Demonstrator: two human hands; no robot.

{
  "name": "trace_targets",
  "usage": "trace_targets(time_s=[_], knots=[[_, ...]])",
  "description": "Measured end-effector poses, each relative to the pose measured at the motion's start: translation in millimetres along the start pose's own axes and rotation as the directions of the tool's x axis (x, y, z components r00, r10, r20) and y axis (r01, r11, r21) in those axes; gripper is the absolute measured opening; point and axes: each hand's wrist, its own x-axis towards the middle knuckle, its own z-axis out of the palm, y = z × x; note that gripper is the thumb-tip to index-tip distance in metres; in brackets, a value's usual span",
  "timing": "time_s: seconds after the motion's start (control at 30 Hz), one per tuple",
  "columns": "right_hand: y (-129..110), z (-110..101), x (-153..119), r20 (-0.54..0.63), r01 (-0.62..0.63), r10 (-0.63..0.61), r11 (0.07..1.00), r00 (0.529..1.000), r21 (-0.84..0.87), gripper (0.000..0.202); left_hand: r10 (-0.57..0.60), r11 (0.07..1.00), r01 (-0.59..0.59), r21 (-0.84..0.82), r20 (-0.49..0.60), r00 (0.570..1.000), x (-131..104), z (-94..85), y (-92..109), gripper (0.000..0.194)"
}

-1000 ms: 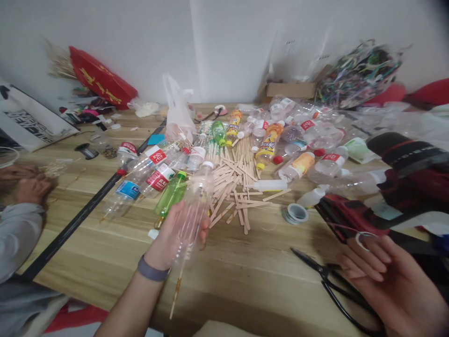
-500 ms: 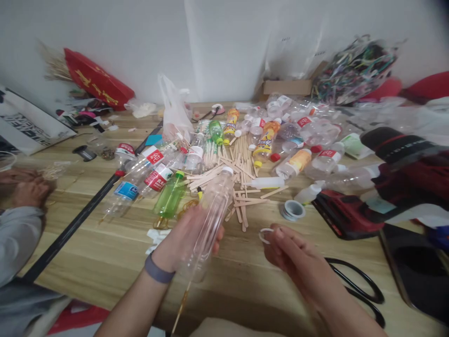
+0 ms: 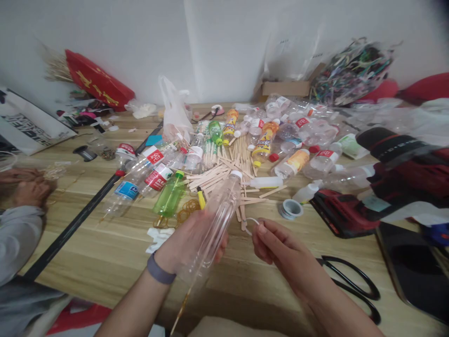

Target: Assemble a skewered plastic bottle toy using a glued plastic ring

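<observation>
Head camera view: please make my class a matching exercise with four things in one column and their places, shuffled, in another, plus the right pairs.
1. Clear bottle
2. White ring
3. Scissors
4. Large green bottle

A. Beside the right forearm, black handles showing
B. On the table, left of the wooden sticks
C. In the left hand
D. Pinched in the right hand

Right pairs: 1-C, 2-D, 3-A, 4-B

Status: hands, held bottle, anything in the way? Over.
Left hand around capped clear bottle. Right hand pinching white ring, apart from bottle. Black scissors partly hidden by right forearm; wooden sticks beyond ring.
</observation>
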Motion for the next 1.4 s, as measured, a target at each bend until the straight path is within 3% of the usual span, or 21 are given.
trace_targets(time_s=[0.13, 0.3, 0.53, 0.6, 0.67, 0.77, 0.8, 0.87, 0.97, 1.03, 1.2, 1.4], knots=[[-0.8, -2.3, 0.2, 0.004, -0.032, 0.032, 0.999, 0.999, 0.024, 0.046, 0.009, 1.000, -0.009, 0.024, 0.011, 1.000, -2.0, 1.6, -3.1, 0.058], [1.6, -14.4, -4.4, -0.094, -0.070, 0.078, 0.994, 0.992, 0.090, 0.048, 0.048, 0.998, -0.048, 0.049, -0.005, 0.999, -4.0, -4.6, -0.5, 0.057], [5.5, -65.9, -26.9, -0.361, -0.039, 0.132, 0.967, 0.923, 0.253, 0.048, 0.077, 0.995, -0.080, -0.061, -0.044, 0.996, -14.0, -27.5, 13.3, 0.049], [2.6, -84.9, -38.1, -0.468, 0.018, 0.138, 0.950, 0.873, 0.313, 0.049, 0.107, 0.990, -0.111, -0.091, -0.047, 0.993, -19.7, -34.7, 19.3, 0.048], [-1.1, -99.2, -48.9, -0.600, 0.119, 0.112, 0.936, 0.792, 0.331, 0.046, 0.160, 0.977, -0.168, -0.130, -0.066, 0.985, -26.0, -40.5, 25.2, 0.047], [-3.2, -104.6, -57.7, -0.745, 0.218, 0.052, 0.941, 0.665, 0.260, 0.049, 0.198, 0.969, -0.207, -0.132, -0.083, 0.977, -32.4, -44.6, 29.8, 0.046], [-2.4, -101.8, -57.7, -0.758, 0.222, 0.047, 0.942, 0.651, 0.250, 0.051, 0.186, 0.973, -0.195, -0.121, -0.081, 0.979, -32.7, -44.4, 29.4, 0.046], [1.0, -90.8, -53.5, -0.724, 0.190, 0.067, 0.945, 0.686, 0.267, 0.051, 0.141, 0.983, -0.147, -0.107, -0.065, 0.988, -29.7, -41.6, 26.1, 0.046], [6.6, -66.7, -41.3, -0.558, 0.110, 0.070, 0.953, 0.827, 0.282, 0.049, 0.048, 0.995, -0.052, -0.083, -0.042, 0.998, -20.3, -32.3, 17.8, 0.049], [7.5, -49.5, -33.0, -0.470, 0.110, 0.024, 0.961, 0.883, 0.255, 0.049, 0.034, 0.998, -0.036, -0.047, -0.055, 0.998, -14.4, -24.6, 13.1, 0.052], [0.5, -15.1, -18.2, -0.293, 0.048, 0.027, 0.968, 0.956, 0.246, 0.050, 0.039, 0.998, -0.036, 0.050, -0.066, 0.997, -8.6, -9.9, 8.7, 0.055], [-1.8, 7.0, -2.0, -0.166, -0.025, 0.058, 0.981, 0.984, 0.195, 0.051, -0.017, 0.998, 0.020, 0.064, -0.042, 0.999, -4.8, -0.7, 5.6, 0.055]])
